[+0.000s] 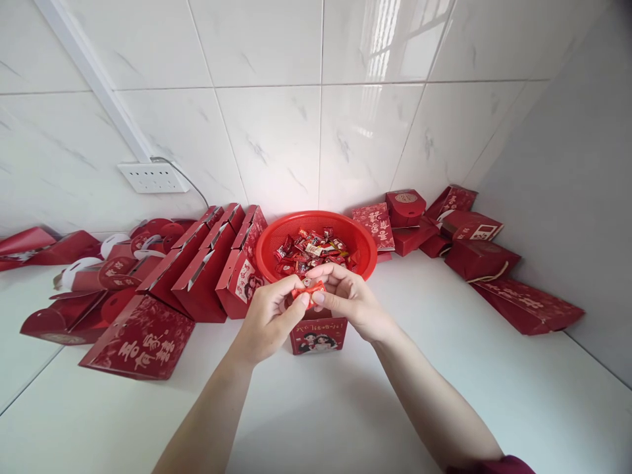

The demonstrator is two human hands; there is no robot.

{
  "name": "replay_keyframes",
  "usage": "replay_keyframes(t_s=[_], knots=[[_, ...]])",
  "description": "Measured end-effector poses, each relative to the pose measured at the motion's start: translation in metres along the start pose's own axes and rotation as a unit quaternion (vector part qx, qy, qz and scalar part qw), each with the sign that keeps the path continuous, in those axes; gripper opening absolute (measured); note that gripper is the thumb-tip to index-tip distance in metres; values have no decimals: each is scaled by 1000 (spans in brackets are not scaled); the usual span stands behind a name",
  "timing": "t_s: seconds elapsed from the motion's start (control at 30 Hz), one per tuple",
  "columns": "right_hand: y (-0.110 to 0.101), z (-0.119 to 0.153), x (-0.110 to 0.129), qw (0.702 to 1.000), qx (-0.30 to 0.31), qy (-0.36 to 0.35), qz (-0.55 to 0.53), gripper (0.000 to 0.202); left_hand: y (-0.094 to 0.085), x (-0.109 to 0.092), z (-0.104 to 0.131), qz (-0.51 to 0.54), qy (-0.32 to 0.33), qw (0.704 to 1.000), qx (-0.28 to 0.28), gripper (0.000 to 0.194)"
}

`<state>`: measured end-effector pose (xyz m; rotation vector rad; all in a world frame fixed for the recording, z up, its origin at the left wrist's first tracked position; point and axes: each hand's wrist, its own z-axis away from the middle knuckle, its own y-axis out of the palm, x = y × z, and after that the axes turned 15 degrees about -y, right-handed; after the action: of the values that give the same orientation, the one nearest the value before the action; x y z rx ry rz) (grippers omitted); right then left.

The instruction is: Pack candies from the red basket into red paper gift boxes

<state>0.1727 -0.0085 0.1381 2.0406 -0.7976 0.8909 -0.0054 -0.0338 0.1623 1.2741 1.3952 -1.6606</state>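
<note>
Between my two hands is a small red wrapped candy. My left hand pinches its left end with thumb and forefinger, and my right hand pinches its right end. Just below them stands a red gift box with two cartoon figures on its front; my hands partly cover its top. Behind my fingers sits a red plastic basket holding many wrapped candies in red, with some lighter labels.
Several red gift boxes stand in a row on the left, with a flat-sided box in front. More red boxes lie piled on the right. A white power strip is mounted on the tiled wall behind the white table.
</note>
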Motion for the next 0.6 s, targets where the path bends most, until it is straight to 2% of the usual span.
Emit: replay_keyframes(t_s=[0.13, 0.3, 0.47, 0.6], knots=[[0, 0, 3, 1000, -9, -8, 3, 26, 0, -1, 0, -23, -10, 1000, 3, 32], [1, 0, 5, 998, -34, -47, 27, 30, -1, -4, 0, -97, -43, 994, -24, 36], [2, 1, 2, 998, -24, -42, 43, 35, -4, -9, 1, -148, -71, 985, -48, 35], [4, 2, 1, 993, -23, -73, 90, 27, -5, -12, 3, -154, -87, 983, -40, 29]])
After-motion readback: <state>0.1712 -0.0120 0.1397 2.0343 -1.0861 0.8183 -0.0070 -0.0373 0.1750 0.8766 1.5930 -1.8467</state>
